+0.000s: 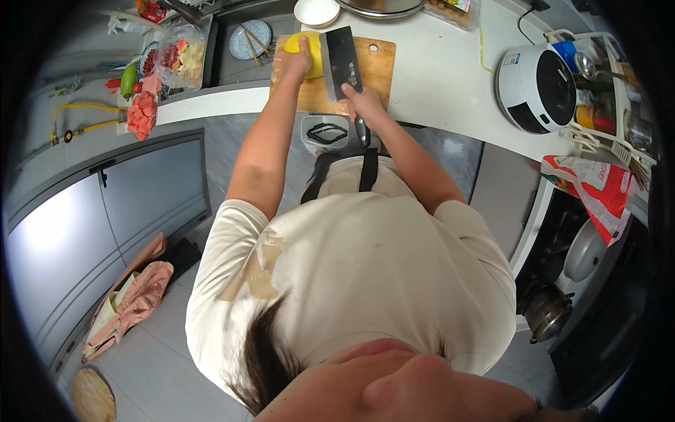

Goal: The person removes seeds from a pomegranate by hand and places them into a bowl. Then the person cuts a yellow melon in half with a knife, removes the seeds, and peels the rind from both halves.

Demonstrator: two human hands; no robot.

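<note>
My left hand point(295, 60) grips the left side of a large yellow fruit, perhaps a melon point(312, 53), on a wooden cutting board point(381, 68). In my right hand point(364, 103) is the black handle of a cleaver point(343, 63). Its broad dark blade stands along the fruit's right side, tip end away from me. Whether the edge has entered the fruit cannot be told. The board lies at the counter's front edge and overlaps the sink's right side. Part of the fruit is hidden behind my left hand.
A sink point(221, 74) at left holds a blue plate point(250, 39) with chopsticks. Beyond the board are a white bowl point(316, 11) and a round metal lid point(382, 5). A white rice cooker point(537, 88) stands right. Cut pink fruit point(141, 113) sits far left; a bin point(325, 132) is below.
</note>
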